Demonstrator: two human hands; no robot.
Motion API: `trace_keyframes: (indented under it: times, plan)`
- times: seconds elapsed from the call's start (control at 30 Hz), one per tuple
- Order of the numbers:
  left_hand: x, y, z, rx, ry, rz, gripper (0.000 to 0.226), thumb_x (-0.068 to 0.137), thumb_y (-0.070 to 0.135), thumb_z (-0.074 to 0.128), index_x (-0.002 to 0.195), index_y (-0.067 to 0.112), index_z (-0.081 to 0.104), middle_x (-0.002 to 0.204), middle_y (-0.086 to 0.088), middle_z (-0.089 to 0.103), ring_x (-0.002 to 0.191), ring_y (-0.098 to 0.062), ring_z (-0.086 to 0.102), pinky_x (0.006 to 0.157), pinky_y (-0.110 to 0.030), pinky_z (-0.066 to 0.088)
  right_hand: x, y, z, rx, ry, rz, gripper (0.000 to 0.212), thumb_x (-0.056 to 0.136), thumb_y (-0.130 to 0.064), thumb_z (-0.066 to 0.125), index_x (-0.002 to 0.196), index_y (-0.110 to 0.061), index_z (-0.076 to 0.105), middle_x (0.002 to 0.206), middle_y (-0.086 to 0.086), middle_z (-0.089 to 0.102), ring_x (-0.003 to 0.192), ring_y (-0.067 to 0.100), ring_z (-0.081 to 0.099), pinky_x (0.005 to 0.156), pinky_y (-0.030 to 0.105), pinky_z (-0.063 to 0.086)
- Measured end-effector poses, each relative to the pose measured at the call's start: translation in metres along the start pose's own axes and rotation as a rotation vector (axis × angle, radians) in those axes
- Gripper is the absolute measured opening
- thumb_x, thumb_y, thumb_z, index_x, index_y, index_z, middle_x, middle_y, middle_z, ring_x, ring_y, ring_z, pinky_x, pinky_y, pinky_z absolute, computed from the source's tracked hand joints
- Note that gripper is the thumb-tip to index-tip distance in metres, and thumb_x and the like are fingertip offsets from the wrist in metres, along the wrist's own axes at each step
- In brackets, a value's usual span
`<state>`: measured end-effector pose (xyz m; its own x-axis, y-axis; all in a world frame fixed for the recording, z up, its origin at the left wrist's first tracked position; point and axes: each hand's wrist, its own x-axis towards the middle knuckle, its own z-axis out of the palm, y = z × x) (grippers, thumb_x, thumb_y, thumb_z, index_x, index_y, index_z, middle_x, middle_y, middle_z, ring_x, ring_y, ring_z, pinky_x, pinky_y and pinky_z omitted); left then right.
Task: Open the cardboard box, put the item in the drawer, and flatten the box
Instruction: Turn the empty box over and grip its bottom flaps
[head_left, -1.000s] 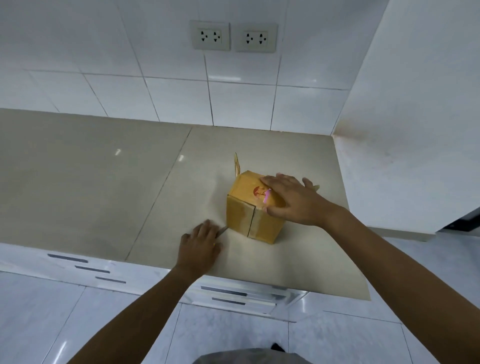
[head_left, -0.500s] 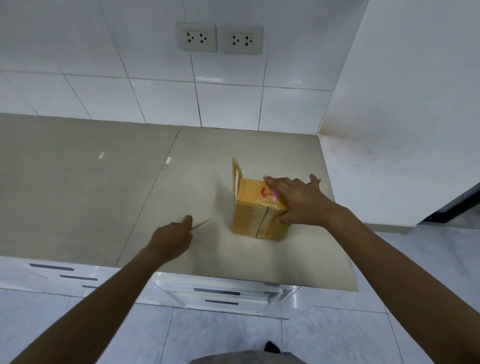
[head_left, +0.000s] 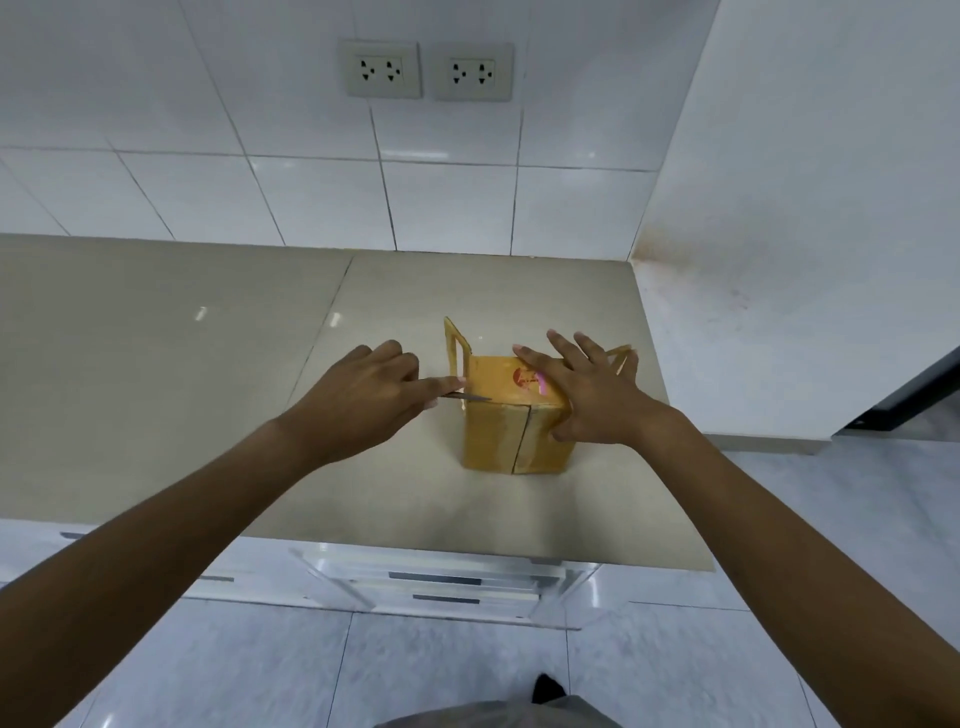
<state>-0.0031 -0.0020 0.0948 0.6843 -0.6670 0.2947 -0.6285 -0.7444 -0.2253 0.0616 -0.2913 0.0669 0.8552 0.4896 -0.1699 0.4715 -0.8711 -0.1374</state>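
A small brown cardboard box (head_left: 498, 441) stands on the beige countertop (head_left: 171, 395), its near face taped with a dark seam down the middle. Flaps stick up at its far left and far right corners. My right hand (head_left: 587, 400) lies flat on the box's top, fingers spread, thumb down the right side. My left hand (head_left: 363, 400) holds a thin metal blade (head_left: 467, 397), whose tip touches the box's upper left edge. The item inside is hidden.
White drawers (head_left: 441, 582) with dark slot handles sit below the counter's front edge. Behind the counter is a white tiled wall with two power sockets (head_left: 426, 70), and a white wall (head_left: 805, 260) closes off the counter's right end. Grey floor tiles lie below.
My left hand has lifted from the counter with the blade and moved right to the box's upper left edge. My right hand stays on the box top.
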Motion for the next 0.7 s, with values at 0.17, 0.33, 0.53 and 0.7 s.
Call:
trace_keyframes:
  times: [0.17,0.33,0.53,0.7]
  plan:
    - [0.009,0.002,0.009,-0.005,-0.023,0.007,0.039,0.090,0.024,0.065,0.129,0.027,0.061,0.072,-0.003,0.053,0.067,-0.021,0.045,0.055,-0.028,0.028,0.003,0.000,0.001,0.063,-0.021,0.013,0.110,0.071,-0.036,0.075,0.144,-0.058,-0.005,0.162,-0.005,-0.009,0.148,0.029,-0.013,0.105,0.074,0.008]
    - [0.020,0.003,0.016,0.009,-0.024,0.003,0.040,0.090,0.025,0.064,0.130,0.027,0.060,0.071,-0.005,0.053,0.067,-0.020,0.045,0.055,-0.029,0.029,0.004,0.001,0.000,0.080,-0.030,0.030,0.110,0.072,-0.034,0.075,0.144,-0.057,-0.004,0.162,-0.005,-0.008,0.148,0.029,-0.013,0.106,0.072,0.010]
    - [0.033,0.021,0.028,-0.037,-0.008,-0.009,0.041,0.092,0.028,0.060,0.132,0.025,0.058,0.079,-0.009,0.061,0.072,-0.024,0.053,0.057,-0.031,0.038,0.004,-0.002,0.000,0.078,-0.030,0.020,0.107,0.074,-0.033,0.073,0.147,-0.054,-0.002,0.162,-0.006,-0.006,0.148,0.029,-0.011,0.107,0.071,0.012]
    - [0.031,0.015,0.031,-0.069,-0.008,-0.026,0.041,0.098,0.033,0.042,0.133,0.019,0.056,0.084,-0.008,0.064,0.077,-0.024,0.055,0.058,-0.032,0.042,0.008,-0.002,0.000,0.073,-0.044,0.016,0.108,0.073,-0.033,0.074,0.145,-0.056,-0.004,0.161,-0.007,-0.005,0.147,0.029,-0.011,0.107,0.072,0.012]
